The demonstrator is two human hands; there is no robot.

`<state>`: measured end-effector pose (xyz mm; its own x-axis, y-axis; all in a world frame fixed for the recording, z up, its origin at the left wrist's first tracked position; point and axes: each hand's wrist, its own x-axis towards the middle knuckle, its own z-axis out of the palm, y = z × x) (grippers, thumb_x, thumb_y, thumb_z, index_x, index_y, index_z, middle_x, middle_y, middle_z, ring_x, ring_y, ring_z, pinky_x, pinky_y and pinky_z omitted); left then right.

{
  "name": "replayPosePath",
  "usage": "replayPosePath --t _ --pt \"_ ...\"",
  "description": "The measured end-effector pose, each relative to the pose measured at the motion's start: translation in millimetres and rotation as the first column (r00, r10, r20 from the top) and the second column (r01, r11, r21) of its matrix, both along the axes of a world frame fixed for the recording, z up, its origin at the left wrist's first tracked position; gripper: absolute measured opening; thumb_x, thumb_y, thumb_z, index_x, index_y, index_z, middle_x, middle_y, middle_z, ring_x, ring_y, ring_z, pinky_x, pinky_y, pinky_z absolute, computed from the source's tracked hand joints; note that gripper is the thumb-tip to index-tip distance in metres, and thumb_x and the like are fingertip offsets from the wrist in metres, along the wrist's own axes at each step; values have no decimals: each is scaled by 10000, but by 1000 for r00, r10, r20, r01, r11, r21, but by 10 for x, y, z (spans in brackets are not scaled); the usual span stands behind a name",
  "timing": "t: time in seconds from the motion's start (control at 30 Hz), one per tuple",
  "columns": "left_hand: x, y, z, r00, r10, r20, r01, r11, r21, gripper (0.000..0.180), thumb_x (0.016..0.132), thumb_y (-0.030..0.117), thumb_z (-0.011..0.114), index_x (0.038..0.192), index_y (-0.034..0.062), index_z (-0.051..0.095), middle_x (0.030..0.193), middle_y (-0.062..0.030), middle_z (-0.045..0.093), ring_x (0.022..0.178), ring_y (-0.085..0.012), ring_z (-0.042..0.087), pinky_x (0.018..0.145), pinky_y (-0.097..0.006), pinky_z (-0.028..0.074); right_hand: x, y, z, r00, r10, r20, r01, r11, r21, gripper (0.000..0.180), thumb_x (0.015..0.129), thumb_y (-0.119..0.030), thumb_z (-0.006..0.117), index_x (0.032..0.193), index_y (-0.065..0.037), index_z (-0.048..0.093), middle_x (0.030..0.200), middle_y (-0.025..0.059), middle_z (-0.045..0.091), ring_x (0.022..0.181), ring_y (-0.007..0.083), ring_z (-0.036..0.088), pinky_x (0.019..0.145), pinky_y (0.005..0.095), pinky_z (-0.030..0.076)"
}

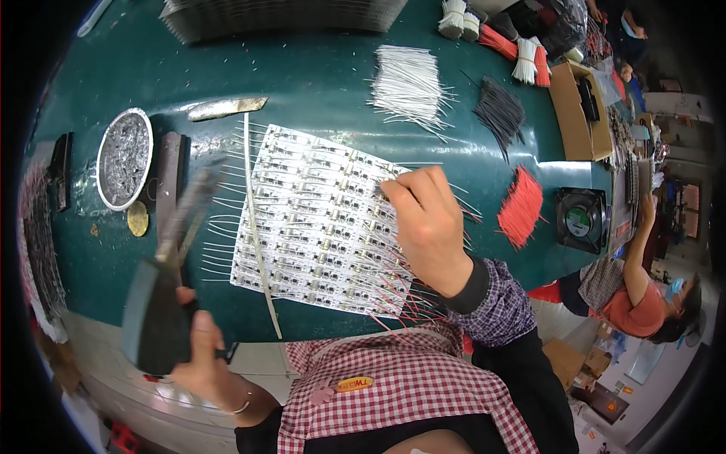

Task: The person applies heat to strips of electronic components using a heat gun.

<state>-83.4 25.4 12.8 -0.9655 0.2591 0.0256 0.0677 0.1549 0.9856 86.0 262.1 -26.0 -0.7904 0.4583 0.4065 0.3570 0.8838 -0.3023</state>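
My left hand grips the handle of a soldering gun, whose dark body and metal front are smeared by motion. Its front end points up and away, left of a white circuit board panel. Rows of small components cover the panel, and thin wires stick out past its left and right sides. Over the panel's upper right part, my right hand is closed in a pinch at the fingertips. What lies in the pinch is hidden; thin wires run close by. A pale narrow strip lies across the panel's left side.
White, black and red wire piles lie beyond and right of the panel. At left stand an oval dish of grey scraps and a dark metal bar. A small fan and cardboard box stand right, near another person.
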Motion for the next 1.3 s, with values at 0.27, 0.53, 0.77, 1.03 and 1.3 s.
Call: replayPosePath --t 0.27,0.53,0.77,1.03,1.3 --pt "357 0 -3 887 -218 407 285 952 -113 446 742 -9 814 1155 -45 649 1059 -107 687 937 -161 637 824 -297 508 -4 -141 -28 999 13 -44 -17 994 -104 291 706 36 612 995 15 641 906 101 571 817 271 550 705 351 475" --pt "411 245 -82 882 -429 193 450 889 -80 209 775 16 789 952 -33 689 837 -47 678 692 -86 600 614 -233 484 20 -154 -44 1000 10 -10 -11 993 -116 315 697 52 611 1010 21 643 914 114 559 830 282 541 700 354 476" --pt "393 297 -90 849 -484 214 507 860 -66 184 781 -19 749 944 -58 672 839 -44 650 703 -70 583 600 -224 469 8 -154 -29 1000 16 -6 -17 991 -133 330 702 55 605 1029 26 642 911 117 548 832 284 535 693 359 472" --pt "377 338 -62 840 -507 194 529 845 -81 161 780 -25 744 919 -58 669 840 -54 640 694 -75 579 585 -227 462 -1 -149 -41 1000 7 -4 -8 989 -145 315 717 54 598 1028 23 631 918 118 538 845 284 528 697 360 469" --pt "378 300 -80 858 -476 193 498 863 -85 184 773 -7 754 934 -50 678 832 -66 666 682 -94 598 595 -239 481 -5 -153 -39 1000 4 -10 -6 989 -148 332 697 70 619 1021 8 659 897 109 554 818 272 544 683 354 473"
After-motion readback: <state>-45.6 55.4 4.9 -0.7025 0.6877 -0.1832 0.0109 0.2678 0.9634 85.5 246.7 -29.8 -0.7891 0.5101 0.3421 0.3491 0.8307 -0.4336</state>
